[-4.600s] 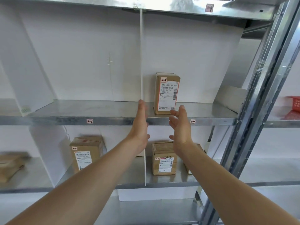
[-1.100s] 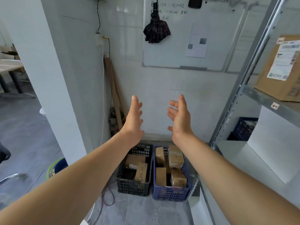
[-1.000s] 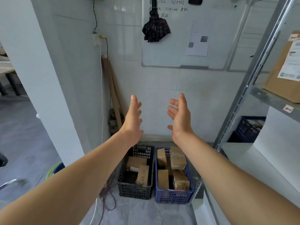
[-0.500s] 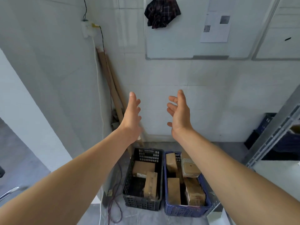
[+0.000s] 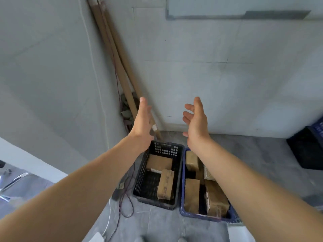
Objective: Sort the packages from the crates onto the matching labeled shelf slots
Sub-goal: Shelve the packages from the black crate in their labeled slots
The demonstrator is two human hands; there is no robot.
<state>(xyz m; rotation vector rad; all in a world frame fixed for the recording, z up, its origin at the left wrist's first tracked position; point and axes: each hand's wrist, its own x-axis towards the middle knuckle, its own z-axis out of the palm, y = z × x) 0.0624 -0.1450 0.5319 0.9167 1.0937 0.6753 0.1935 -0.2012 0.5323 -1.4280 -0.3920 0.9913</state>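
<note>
Fetch step — left hand (image 5: 142, 119) and right hand (image 5: 195, 120) held out above black crate (image 5: 139, 180) and blue crate (image 5: 199, 217), each grip wide open, empty. Next: dip down, take a package (image 5: 165, 185).

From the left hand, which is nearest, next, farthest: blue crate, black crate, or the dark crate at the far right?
1. black crate, just under the left hand.
2. blue crate, beside it on the right.
3. dark crate, far right by the wall.
</note>
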